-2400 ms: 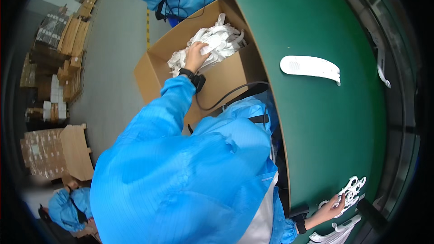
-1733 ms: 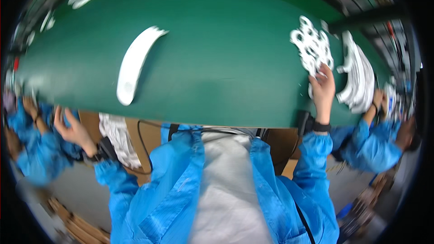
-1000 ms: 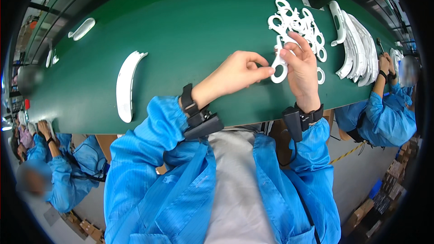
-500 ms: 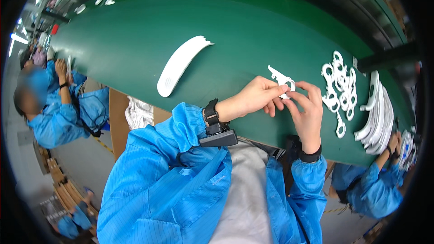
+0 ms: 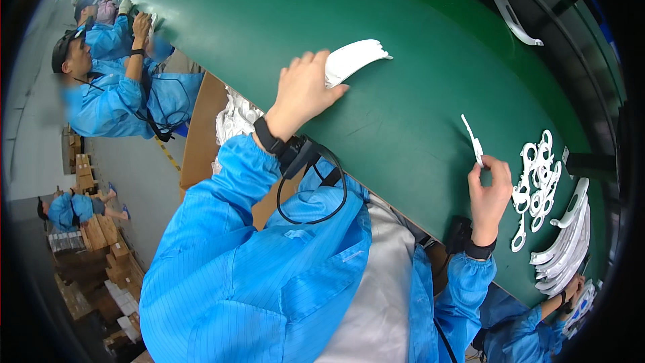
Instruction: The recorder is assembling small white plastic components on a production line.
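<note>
My left hand [image 5: 306,87] is closed over the left end of a curved white plastic cover [image 5: 356,60], with the fingers on its far side and the thumb by its near edge. The hand hides that end, while the notched end points right. My right hand [image 5: 489,191] pinches a small white plastic bracket [image 5: 475,142] between thumb and fingers, above the green table [image 5: 403,114]. The bracket stands nearly edge-on, its slim arm pointing up.
White ring-shaped parts [image 5: 537,178] lie heaped right of my right hand. Beyond them is a stack of curved white covers [image 5: 568,249]. A cardboard box [image 5: 205,121] with white parts stands left of the table. Co-workers [image 5: 107,91] in blue sit farther left; another person's hands [image 5: 572,289] show at lower right.
My hands have separated. The left let go of the bracket and moved left to the curved cover; the right keeps the bracket, now turned edge-on. The whole view has shifted and turned.
</note>
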Available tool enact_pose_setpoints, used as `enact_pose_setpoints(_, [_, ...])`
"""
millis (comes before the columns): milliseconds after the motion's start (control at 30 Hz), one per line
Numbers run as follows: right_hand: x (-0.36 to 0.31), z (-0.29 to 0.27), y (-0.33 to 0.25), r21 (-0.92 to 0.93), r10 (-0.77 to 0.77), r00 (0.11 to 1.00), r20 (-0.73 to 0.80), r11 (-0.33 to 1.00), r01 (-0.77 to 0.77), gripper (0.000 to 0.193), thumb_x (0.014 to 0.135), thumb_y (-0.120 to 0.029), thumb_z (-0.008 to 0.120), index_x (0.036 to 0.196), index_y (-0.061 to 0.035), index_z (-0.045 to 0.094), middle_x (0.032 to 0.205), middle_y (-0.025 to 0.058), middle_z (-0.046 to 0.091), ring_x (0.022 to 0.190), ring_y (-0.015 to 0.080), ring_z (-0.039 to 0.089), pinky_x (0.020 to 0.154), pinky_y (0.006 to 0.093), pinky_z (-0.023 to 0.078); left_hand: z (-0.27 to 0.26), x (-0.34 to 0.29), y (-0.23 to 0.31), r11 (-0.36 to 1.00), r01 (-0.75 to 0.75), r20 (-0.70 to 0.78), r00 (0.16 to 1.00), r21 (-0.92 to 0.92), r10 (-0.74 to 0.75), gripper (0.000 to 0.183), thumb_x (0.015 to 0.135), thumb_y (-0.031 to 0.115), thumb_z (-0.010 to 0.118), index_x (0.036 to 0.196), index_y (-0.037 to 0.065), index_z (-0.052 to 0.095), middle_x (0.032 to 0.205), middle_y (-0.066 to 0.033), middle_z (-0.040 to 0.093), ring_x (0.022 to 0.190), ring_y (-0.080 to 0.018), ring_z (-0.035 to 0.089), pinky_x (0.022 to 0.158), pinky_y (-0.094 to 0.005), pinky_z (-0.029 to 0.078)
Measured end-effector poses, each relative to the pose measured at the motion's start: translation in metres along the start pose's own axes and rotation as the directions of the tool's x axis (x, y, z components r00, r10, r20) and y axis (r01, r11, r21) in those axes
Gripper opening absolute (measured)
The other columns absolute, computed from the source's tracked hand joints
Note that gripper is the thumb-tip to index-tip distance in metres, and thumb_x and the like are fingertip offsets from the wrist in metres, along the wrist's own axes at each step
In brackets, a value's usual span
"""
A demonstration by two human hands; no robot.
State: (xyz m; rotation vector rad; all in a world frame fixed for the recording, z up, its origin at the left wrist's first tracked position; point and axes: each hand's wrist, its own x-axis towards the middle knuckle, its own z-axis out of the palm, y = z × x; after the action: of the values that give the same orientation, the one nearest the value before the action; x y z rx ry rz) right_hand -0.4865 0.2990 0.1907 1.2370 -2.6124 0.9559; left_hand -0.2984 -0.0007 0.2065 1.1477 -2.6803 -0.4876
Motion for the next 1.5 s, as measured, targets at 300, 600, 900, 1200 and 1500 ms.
enact_pose_setpoints(300, [-0.012,0.002,0.014,0.290,0.260,0.966,-0.004,0.924,-0.248,0.009,0.082,-0.003,0.064,0.090,0.0011,0.064,0.078,0.0090,0.065,0.068,0.0153,0.058,0.064,0.0268,0.044,0.020,0.067,0.026,0.614,-0.762,0.023,0.631,0.206,0.776,0.069,0.071,-0.012,0.053,0.128,0.028,0.056,0.139,-0.0117,0.045,0.128,-0.0301,0.042,0.107,-0.0526,0.028])
enact_pose_setpoints(600, [-0.005,0.007,0.015,0.081,0.046,0.997,0.068,0.995,-0.051,0.017,0.076,0.000,0.068,0.091,0.0017,0.062,0.089,0.0139,0.066,0.076,0.0286,0.062,0.068,0.0348,0.051,0.031,-0.015,0.095,0.977,-0.200,0.113,0.972,-0.075,0.207,0.051,0.077,0.040,0.069,0.098,-0.006,0.055,0.082,-0.0212,0.066,0.076,-0.0375,0.067,0.067,-0.0488,0.052])
enact_pose_setpoints(900, [-0.019,-0.005,0.028,0.052,0.089,0.996,-0.031,0.995,-0.087,0.013,0.076,0.002,0.068,0.089,0.0021,0.067,0.091,0.0143,0.067,0.081,0.0297,0.063,0.071,0.0355,0.051,0.040,0.054,0.058,0.796,-0.273,0.544,0.609,-0.540,0.577,0.031,0.097,0.022,0.051,0.118,0.002,0.061,0.093,-0.0136,0.068,0.082,-0.0226,0.062,0.076,-0.0343,0.049])
enact_pose_setpoints(1200, [-0.012,-0.031,0.020,0.237,0.321,0.933,-0.161,0.931,-0.279,0.015,0.077,0.002,0.070,0.091,0.0003,0.068,0.097,0.0114,0.071,0.084,0.0239,0.068,0.076,0.0308,0.053,0.049,0.089,0.063,0.726,-0.326,0.464,0.597,-0.605,0.655,0.033,0.094,0.010,0.050,0.126,0.006,0.058,0.106,-0.0098,0.062,0.095,-0.0191,0.058,0.085,-0.0298,0.047])
enact_pose_setpoints(1500, [0.021,0.021,-0.013,0.211,0.171,0.975,0.144,0.957,-0.199,0.016,0.079,-0.002,0.068,0.094,0.0001,0.067,0.084,0.0147,0.067,0.068,0.0244,0.064,0.060,0.0320,0.051,0.044,0.071,0.075,0.619,-0.479,0.099,0.737,-0.623,0.669,0.037,0.079,-0.003,0.059,0.114,0.006,0.064,0.105,-0.0092,0.059,0.100,-0.0235,0.059,0.086,-0.0325,0.049])
